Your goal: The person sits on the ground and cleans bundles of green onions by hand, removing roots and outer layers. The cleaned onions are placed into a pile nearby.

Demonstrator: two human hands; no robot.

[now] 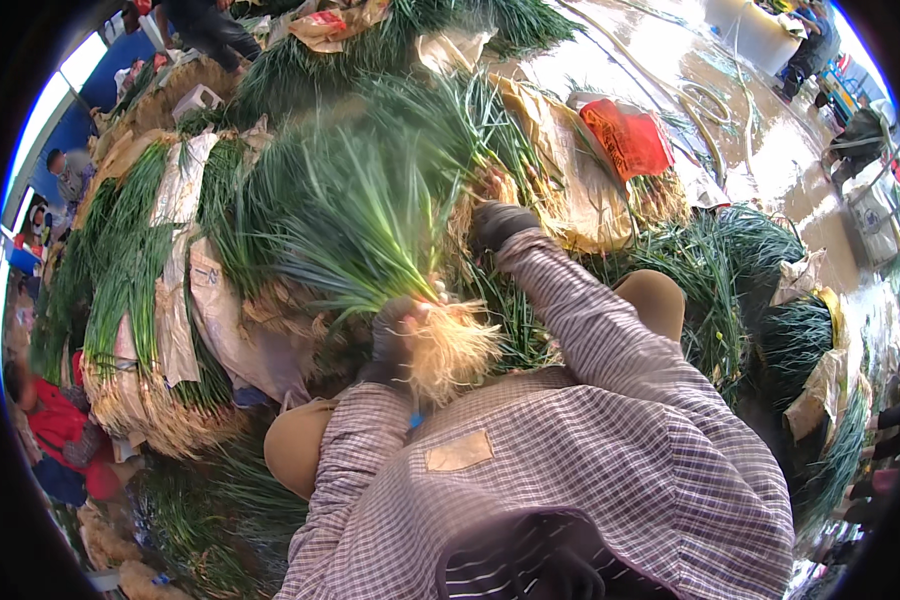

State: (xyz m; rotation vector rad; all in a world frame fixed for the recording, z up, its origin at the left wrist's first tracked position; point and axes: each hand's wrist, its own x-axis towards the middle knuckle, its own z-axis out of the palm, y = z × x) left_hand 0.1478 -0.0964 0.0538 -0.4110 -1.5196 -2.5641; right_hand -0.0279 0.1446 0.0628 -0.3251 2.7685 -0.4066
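Observation:
My left hand (392, 341), in a dark fingerless-looking glove, grips a bunch of green onions (390, 255) near its white lower stems. Long green leaves fan out away from me, and pale stringy roots (454, 349) hang on the side nearest my body. My right hand (505, 223), also in a dark glove, reaches forward to the root ends of stacked green onions (495, 180). Its fingers are curled and mostly hidden, so whether it holds any stems cannot be told.
Stacked green onions (135, 285) with woven sacks (225, 315) stand at left. A red bag (626, 139) lies on sacking at the right. Loose onions (690, 300) surround my knees. A hose (667, 86) crosses the wet floor. A person in red (56, 424) sits at left.

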